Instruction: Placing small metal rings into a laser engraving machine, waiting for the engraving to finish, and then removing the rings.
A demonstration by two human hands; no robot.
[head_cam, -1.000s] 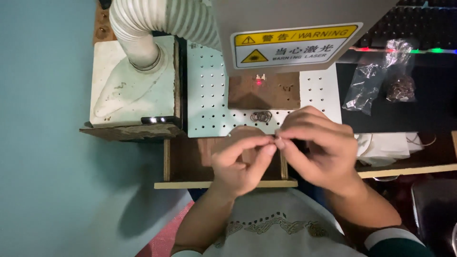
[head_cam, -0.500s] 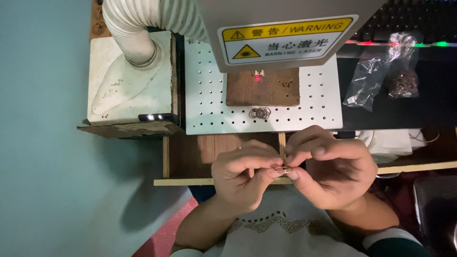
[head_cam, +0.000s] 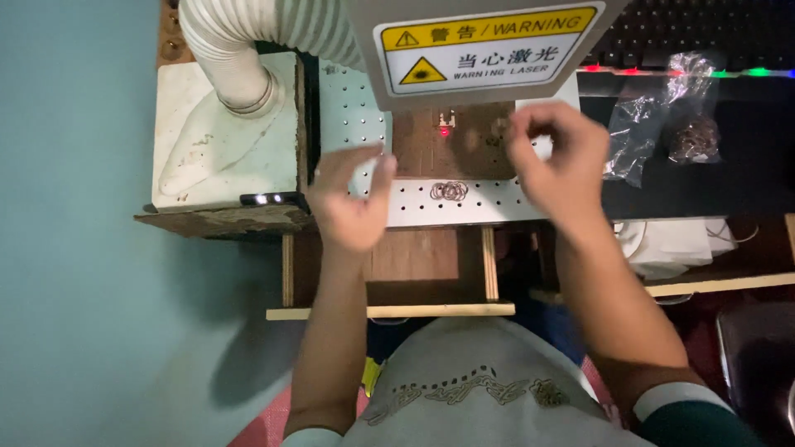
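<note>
My left hand (head_cam: 352,199) hovers over the left edge of the white perforated plate (head_cam: 497,207), fingers loosely curled and blurred. My right hand (head_cam: 555,161) is raised over the plate's right side, its fingers curled toward the thumb. What either hand holds is too small to see. Between the hands a small pile of thin metal rings (head_cam: 449,191) lies on the plate. Behind it a brown wooden block (head_cam: 472,153) carries a red light dot (head_cam: 445,131), under a grey machine head with a yellow warning label (head_cam: 484,50).
A white ribbed hose (head_cam: 248,41) runs into a white box (head_cam: 224,132) at the left. Two clear plastic bags (head_cam: 638,132) (head_cam: 694,136) lie on the dark surface at right, below a keyboard (head_cam: 704,33) with coloured lights. A wooden rail (head_cam: 389,311) crosses near my body.
My hands were pinched together on a small thing near my body. They have separated and moved forward to either side of the ring pile on the plate.
</note>
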